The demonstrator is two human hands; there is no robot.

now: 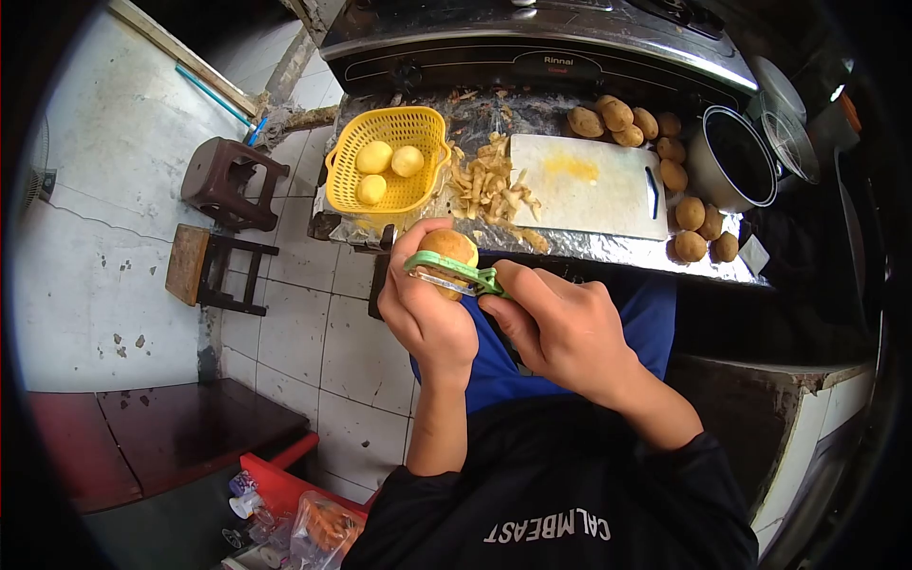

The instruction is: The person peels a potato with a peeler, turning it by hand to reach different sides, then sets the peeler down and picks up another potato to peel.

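My left hand (pixel 427 318) is wrapped around a partly peeled potato (pixel 445 246), with pale flesh showing along its right side. In my right hand (pixel 570 328) is a green-handled peeler (pixel 486 280), its metal blade lying across the front of the potato. Both hands are just in front of the counter's near edge. Behind them, a heap of potato peels (pixel 489 180) lies between a yellow basket (pixel 438 180) and a white cutting board (pixel 589 199). The basket holds three peeled potatoes (pixel 408 161).
Several unpeeled potatoes (pixel 617 116) lie behind and right of the board, near a metal pot (pixel 698 161). A Rinnai stove (pixel 560 81) stands at the back. On the floor to the left are a brown plastic stool (pixel 223 180) and a small wooden-topped stool (pixel 188 261).
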